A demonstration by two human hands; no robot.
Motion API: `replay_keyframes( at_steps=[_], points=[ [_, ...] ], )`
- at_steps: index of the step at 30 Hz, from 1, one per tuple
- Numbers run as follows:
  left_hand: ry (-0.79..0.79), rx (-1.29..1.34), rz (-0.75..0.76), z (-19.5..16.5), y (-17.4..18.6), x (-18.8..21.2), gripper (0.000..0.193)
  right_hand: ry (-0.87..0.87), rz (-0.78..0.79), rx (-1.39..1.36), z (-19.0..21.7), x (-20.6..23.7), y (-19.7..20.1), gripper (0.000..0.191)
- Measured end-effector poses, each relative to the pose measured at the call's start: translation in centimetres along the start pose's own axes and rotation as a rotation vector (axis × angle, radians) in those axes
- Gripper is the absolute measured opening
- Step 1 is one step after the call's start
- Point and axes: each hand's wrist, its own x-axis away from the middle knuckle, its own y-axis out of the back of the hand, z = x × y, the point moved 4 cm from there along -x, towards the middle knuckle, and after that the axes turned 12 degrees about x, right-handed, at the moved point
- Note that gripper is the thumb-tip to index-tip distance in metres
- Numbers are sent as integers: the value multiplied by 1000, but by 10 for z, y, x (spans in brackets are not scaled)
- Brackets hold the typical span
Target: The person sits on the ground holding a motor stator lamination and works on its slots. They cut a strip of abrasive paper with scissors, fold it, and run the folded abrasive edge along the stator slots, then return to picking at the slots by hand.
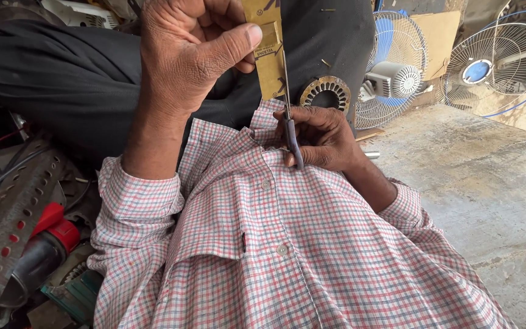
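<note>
My left hand [190, 49] is raised near the top of the view and pinches a tan strip of stiff paper [269, 55] between thumb and fingers. My right hand [321, 137] sits lower, in front of my checked shirt, closed on the handles of a pair of scissors [291, 131]. The scissor blades point upward along the right edge of the paper strip. Behind the scissors, on my dark trousers, lies a round metal motor stator [326, 92] with slots around its bore, partly hidden by my right hand.
Two wire-guarded fans [397, 67] [494, 64] stand at the back right beside a concrete slab [488, 183]. At left lie a perforated metal bar [13, 213], a red-and-black power tool [44, 244] and dark cables.
</note>
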Motion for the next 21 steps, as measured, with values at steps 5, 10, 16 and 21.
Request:
replay_keyframes(
  at_steps=[5,10,16,21],
  points=[
    [9,3,2,3,1,3,9,-16,0,4,1,0,0,65],
    [59,-23,-64,10,2,5,13,17,33,-42,2,-3,-1,63],
    [-9,-14,-35,11,3,7,14,-16,19,-17,1,0,1,63],
    [22,36,-34,13,4,9,14,-5,28,-33,1,-1,2,65]
  ],
)
